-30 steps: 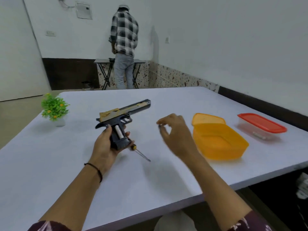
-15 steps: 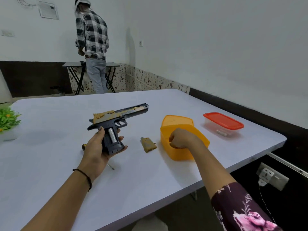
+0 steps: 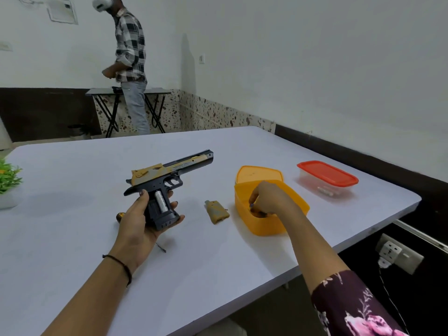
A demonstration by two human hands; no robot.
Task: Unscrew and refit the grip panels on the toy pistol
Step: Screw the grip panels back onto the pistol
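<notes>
My left hand (image 3: 140, 221) grips the black and gold toy pistol (image 3: 169, 175) by its handle and holds it just above the white table (image 3: 72, 238), barrel pointing right and away. The near side of the handle has no panel, so a silver cylinder shows inside. One gold grip panel (image 3: 216, 211) lies loose on the table between the pistol and the orange box (image 3: 266, 226). My right hand (image 3: 269, 197) reaches down into that box, fingers curled together over a small dark item. A screwdriver (image 3: 120, 217) lies under my left hand, mostly hidden.
The orange lid (image 3: 257, 174) leans behind the orange box. A clear container with a red lid (image 3: 327, 174) stands further right. A small green plant (image 3: 8, 178) sits at the left edge. A person (image 3: 131, 69) stands at a folding table by the far wall. The table's right edge is close to the boxes.
My right hand went from mid-air over the table into the orange box and stays there. The view swung right. The pistol stays in my left hand.
</notes>
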